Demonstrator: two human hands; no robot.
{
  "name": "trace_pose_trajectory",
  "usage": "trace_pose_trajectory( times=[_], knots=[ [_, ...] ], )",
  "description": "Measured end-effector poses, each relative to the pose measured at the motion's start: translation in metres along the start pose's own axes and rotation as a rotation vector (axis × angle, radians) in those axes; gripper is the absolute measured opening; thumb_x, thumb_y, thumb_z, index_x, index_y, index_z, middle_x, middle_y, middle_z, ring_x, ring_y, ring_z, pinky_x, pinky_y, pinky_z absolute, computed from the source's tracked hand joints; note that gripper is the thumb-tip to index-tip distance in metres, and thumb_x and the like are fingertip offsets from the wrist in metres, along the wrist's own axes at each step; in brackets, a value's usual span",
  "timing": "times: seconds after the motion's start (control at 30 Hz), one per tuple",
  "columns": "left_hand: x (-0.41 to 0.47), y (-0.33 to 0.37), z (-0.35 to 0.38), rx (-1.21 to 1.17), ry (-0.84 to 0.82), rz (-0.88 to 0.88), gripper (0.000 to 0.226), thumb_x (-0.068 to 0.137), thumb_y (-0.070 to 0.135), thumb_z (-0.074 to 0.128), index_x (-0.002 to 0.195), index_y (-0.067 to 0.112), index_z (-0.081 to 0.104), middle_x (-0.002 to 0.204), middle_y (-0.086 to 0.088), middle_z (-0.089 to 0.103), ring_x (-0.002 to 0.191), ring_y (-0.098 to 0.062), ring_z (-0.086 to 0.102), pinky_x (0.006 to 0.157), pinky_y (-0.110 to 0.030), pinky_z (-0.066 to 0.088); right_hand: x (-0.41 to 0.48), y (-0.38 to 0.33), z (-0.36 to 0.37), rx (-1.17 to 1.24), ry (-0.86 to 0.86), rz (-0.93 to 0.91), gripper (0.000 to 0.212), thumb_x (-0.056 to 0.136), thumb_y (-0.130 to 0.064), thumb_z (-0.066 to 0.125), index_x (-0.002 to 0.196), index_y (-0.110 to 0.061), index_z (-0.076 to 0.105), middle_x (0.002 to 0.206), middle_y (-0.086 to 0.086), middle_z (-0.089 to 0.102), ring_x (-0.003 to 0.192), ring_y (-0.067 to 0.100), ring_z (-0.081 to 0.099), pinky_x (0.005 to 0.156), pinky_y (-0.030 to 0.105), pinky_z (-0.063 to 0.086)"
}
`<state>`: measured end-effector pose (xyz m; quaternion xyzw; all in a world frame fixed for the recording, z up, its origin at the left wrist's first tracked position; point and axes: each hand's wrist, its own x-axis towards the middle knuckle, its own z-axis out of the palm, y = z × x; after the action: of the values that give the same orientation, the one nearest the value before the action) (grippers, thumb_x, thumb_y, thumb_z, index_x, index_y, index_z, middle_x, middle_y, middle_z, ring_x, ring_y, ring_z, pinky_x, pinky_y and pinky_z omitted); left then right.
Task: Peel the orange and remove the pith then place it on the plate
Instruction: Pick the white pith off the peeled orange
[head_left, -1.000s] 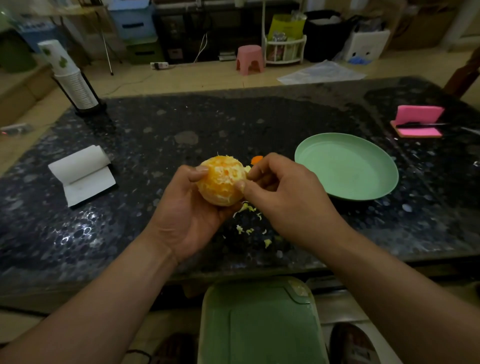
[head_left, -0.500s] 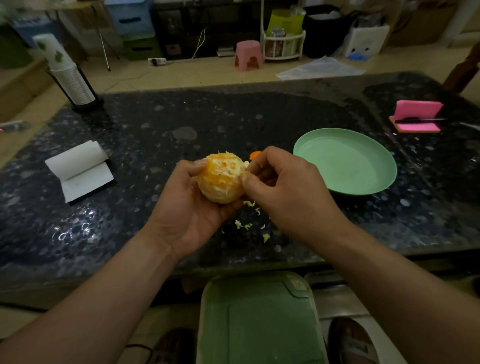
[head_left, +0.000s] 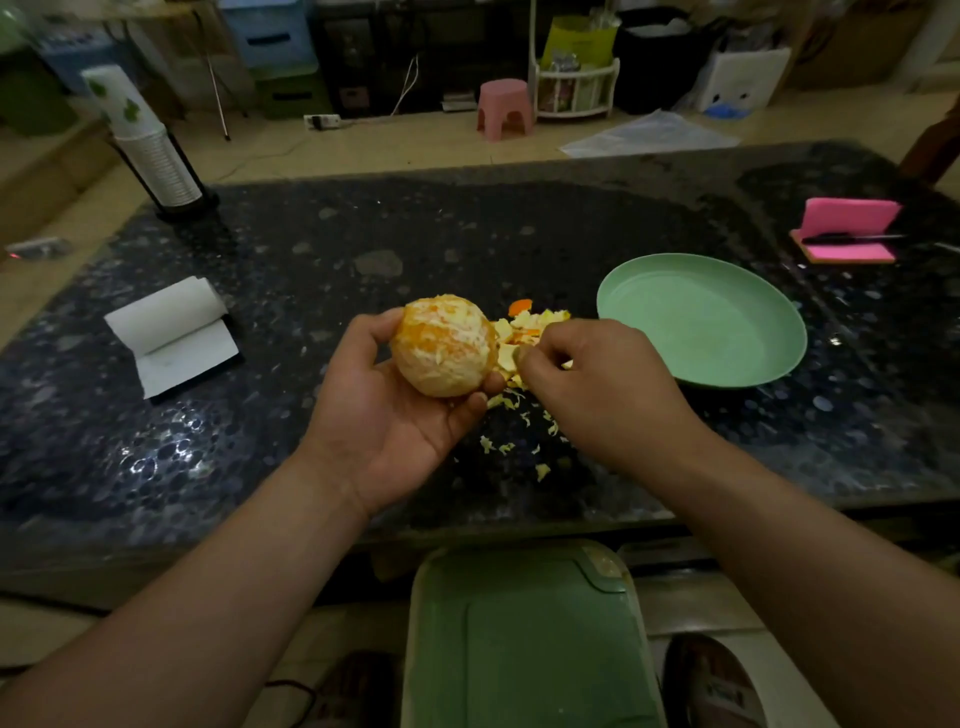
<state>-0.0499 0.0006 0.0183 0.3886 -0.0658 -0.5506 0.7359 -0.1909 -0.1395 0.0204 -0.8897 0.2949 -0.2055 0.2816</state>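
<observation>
A peeled orange (head_left: 441, 345), streaked with white pith, is held just above the dark speckled bench (head_left: 467, 234) in the left hand (head_left: 384, 415), its grip curled around the fruit from below. Just to the right, the right hand (head_left: 608, 389) is seen with its grip pinched on a pale scrap of pith (head_left: 511, 358). A pile of peel (head_left: 535, 322) lies behind the hands, with small shreds (head_left: 519, 439) scattered beneath. A green plate (head_left: 701, 322) sits near the right hand. A paper roll (head_left: 166, 332) lies well apart on the left.
</observation>
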Motion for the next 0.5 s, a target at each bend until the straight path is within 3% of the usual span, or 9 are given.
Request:
trace_pose_trajectory(
  times=[0.07,0.13,0.27,0.37,0.5],
  knots=[
    [0.000,0.000,0.000,-0.009,0.036,0.005,0.066,0.100,0.051,0.049,0.143,0.002,0.061,0.132,-0.024,0.067,0.093,-0.034,0.070,0.070,-0.030,0.060,0.002,-0.002,-0.001,0.017,-0.025,0.006,0.004,0.096,-0.025,0.066,0.099,-0.025,0.068,0.103,-0.008,0.067,0.089,0.012,0.061,0.077,0.037,0.053],
    [0.000,0.001,0.000,-0.019,0.054,0.010,0.065,0.100,0.050,0.049,0.141,0.002,0.062,0.131,-0.024,0.068,0.093,-0.034,0.070,0.070,-0.030,0.060,0.001,-0.005,-0.002,0.107,-0.014,-0.022,0.018,0.093,-0.025,0.071,0.108,-0.033,0.063,0.114,-0.014,0.064,0.096,0.006,0.062,0.080,0.032,0.055],
    [0.001,0.002,0.000,-0.011,0.056,0.034,0.059,0.103,0.050,0.046,0.137,0.005,0.064,0.132,-0.019,0.071,0.101,-0.030,0.071,0.077,-0.032,0.060,-0.006,-0.014,0.000,0.152,0.058,-0.140,0.009,0.093,-0.036,0.076,0.095,-0.035,0.067,0.094,-0.015,0.067,0.081,0.004,0.064,0.069,0.023,0.049],
    [0.000,0.000,0.002,0.027,0.055,0.039,0.060,0.104,0.049,0.045,0.141,0.006,0.062,0.141,-0.019,0.067,0.110,-0.028,0.069,0.087,-0.034,0.056,-0.009,-0.014,0.002,0.113,0.059,-0.163,0.008,0.094,-0.038,0.076,0.095,-0.034,0.070,0.091,-0.016,0.066,0.079,0.002,0.063,0.071,0.024,0.050],
    [0.000,-0.001,0.005,0.097,0.066,0.062,0.057,0.105,0.047,0.045,0.141,0.007,0.063,0.137,-0.018,0.069,0.112,-0.029,0.066,0.088,-0.036,0.054,-0.009,-0.013,0.001,0.089,0.071,-0.154,0.006,0.095,-0.037,0.075,0.096,-0.031,0.072,0.087,-0.018,0.064,0.076,-0.002,0.059,0.067,0.019,0.042]
  ],
)
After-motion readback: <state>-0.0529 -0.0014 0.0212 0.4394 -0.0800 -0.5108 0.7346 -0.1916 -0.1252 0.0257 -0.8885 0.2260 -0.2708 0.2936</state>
